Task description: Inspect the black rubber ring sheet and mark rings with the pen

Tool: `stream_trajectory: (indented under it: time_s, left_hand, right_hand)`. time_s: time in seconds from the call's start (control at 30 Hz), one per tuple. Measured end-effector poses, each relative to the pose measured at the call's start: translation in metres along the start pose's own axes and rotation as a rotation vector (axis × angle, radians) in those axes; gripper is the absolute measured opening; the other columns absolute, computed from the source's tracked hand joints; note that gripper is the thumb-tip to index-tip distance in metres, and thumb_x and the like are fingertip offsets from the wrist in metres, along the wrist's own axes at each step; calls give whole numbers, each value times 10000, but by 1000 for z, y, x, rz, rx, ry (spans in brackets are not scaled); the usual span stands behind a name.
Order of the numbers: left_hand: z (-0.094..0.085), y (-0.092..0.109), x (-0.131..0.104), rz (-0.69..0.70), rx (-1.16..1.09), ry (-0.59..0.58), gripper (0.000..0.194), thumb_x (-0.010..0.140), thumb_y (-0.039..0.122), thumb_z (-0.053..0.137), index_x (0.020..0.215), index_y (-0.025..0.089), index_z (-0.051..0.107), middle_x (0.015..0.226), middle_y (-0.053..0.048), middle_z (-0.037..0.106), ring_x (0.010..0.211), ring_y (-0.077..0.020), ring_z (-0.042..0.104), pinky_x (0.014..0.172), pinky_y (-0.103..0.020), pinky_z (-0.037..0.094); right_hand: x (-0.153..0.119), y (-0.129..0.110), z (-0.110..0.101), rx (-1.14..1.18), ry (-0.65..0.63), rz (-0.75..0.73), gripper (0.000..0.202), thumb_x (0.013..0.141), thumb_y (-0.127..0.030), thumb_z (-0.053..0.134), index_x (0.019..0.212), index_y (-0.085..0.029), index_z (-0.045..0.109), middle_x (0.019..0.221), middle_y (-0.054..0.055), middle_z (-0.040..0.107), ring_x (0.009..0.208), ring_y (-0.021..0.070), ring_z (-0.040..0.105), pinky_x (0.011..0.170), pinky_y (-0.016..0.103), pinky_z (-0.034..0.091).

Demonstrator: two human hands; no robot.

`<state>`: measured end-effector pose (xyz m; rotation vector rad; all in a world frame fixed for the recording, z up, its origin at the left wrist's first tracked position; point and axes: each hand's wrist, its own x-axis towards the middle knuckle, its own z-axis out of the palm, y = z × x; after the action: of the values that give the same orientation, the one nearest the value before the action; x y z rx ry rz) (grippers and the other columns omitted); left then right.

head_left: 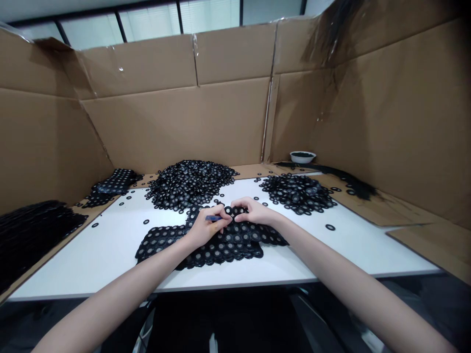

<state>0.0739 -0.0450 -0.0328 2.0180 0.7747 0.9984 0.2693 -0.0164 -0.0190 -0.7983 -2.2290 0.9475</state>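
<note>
one left hand (206, 226), bare, over the middle of the worktop (91, 264); grip pinching a slim blue tool (212, 217) between thumb and fingers, tip hidden near the fingertips. one right hand (255, 214), bare, facing it just beside; forefinger curved over, thumb beneath, both at the upper part of the sheet; whether this grip pinches a ring, i cannot make out. one sheet of joined black rings (221, 250), pale centres, in rows, lying near the front edge of the white worktop, under and between both hands; spread to either side, layered in the middle. one large heap of loose black rings (189, 184), behind the hands, to the left. one smaller heap (300, 193), behind the hands, to the right. assorted single rings, scattered on the white surface, one of them well apart at the right. one folded ring piece (117, 182), rear left. one dark stack (33, 238), far left, make-up unclear. one white bowl (302, 160), dark green contents, rear right corner. one bundle of dark strands (349, 177), right, trailing forward from near the bowl. cardboard walls (176, 117), brown, creased, on three sides. windows (154, 24), above the rear wall.
</note>
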Motion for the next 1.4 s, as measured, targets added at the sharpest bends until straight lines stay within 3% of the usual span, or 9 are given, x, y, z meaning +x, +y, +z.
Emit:
stream_trajectory:
  time_s: [0.23,0.4,0.6,0.77,1.03,1.4]
  left_hand:
    - [1,3,2,36,103,-7,150,812,255,540,707,149,551,611,31,518,555,-90,505,608,-218,388]
    - [1,3,4,-10,8,-6,149,797,268,557,711,148,537,664,25,540,541,-86,506,566,-210,392]
    - [0,4,3,-1,32,19,146,794,261,561,704,147,547,648,32,530,538,-81,488,575,-212,378]
    - [1,7,2,18,67,37,137,787,254,560,701,147,567,657,23,538,583,-93,491,591,-216,377]
    - [-1,-3,2,-75,-110,35,175,688,249,644,633,136,524,605,31,531,472,-68,440,478,-205,333]
    - [0,-5,1,-79,-136,-30,149,685,222,635,638,131,526,635,24,552,501,-67,435,499,-205,324]
  right_hand:
    - [2,3,1,-53,52,-24,127,659,-252,630,689,-156,552,705,-4,549,728,171,501,704,287,376]
    - [-2,0,-6,-65,7,-16,199,690,-319,639,776,-160,555,772,10,556,768,177,514,731,294,394]
    - [-7,-9,-9,-132,-75,64,459,571,-388,749,934,-201,539,968,10,557,948,205,499,870,308,372]
    - [-7,-14,-9,-103,-72,111,540,553,-396,754,1006,-212,524,1021,16,540,998,216,487,888,316,370]
    - [-8,-13,-8,-58,-100,144,525,537,-382,762,980,-210,540,991,9,546,937,209,502,856,323,382]
    - [-7,-7,-8,-58,-103,72,468,550,-381,753,919,-192,537,941,4,547,903,197,499,813,296,386]
